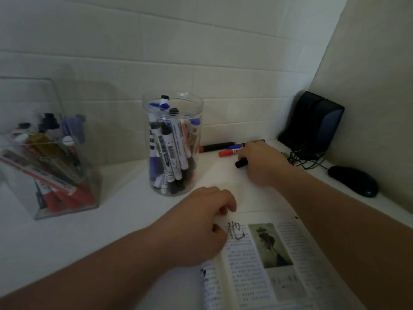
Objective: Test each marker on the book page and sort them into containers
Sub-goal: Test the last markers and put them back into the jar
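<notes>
Right hand (261,163) gripped black cylindrical marker (241,163), likely for testing; left hand (201,222), curled, pinned open printed book (252,260) flat; whether pinching page, unclear.

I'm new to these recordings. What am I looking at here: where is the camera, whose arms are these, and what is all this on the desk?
There is no machine here. This is one wide picture from a camera worn on a person's head, looking down at their own two arms. The left hand rests with curled fingers on an open book, where a handwritten character looks like a pen test. The right hand grips a black marker beside a few loose markers near the wall. Two containers stand ready for sorting: a round clear jar and a square clear box, both already holding markers. The black speaker and mouse at the right look like desk clutter.
</notes>
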`<state>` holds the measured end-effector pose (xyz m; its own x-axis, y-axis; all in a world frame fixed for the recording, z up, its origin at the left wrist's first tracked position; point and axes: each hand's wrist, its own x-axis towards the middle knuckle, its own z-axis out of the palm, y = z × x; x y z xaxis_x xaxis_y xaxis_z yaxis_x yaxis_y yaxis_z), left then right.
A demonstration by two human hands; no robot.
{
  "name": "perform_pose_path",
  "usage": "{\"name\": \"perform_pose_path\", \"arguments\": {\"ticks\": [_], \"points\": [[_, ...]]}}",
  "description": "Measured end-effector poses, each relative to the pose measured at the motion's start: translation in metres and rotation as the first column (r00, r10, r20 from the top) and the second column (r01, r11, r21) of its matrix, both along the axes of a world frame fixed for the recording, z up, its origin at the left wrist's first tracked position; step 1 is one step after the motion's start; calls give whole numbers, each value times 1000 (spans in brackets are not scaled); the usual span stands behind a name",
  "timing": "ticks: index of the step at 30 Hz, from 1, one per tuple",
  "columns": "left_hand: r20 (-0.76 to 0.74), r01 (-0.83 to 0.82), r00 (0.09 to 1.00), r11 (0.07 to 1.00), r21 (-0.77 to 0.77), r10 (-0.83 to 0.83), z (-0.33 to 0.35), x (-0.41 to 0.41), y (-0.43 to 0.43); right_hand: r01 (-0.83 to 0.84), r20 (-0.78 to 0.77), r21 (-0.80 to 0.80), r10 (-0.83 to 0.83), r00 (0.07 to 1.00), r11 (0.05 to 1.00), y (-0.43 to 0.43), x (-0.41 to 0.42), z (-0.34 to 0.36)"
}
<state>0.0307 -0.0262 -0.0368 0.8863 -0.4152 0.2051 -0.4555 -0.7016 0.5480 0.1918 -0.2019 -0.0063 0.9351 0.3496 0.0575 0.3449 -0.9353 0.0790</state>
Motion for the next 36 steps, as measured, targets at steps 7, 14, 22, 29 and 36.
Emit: {"name": "perform_pose_path", "arguments": {"ticks": [7, 14, 22, 29, 36], "points": [[-47, 37, 998, 998, -44, -39, 4, -2, 1, -125, 81, -27, 126, 989, 992, -14, -15, 8], [-111, 52, 992, 999, -16, -53, 11, -8, 3, -308, 347, 428, 161, 924, 849, -52, -101, 24], [-150, 40, 988, 989, 142, -18, 25, -14, -1, -163, -55, 437, 207, 977, 885, -67, -179, 10], [198, -35, 980, 982, 185, -2, 34, -33, -24, -250, -79, 340, 292, 953, 907, -52, -182, -2], [112, 84, 987, 963, 254, -115, 22, -38, -40, -276, -43, 307, 303, 952, 911, -60, -181, -6]]}}
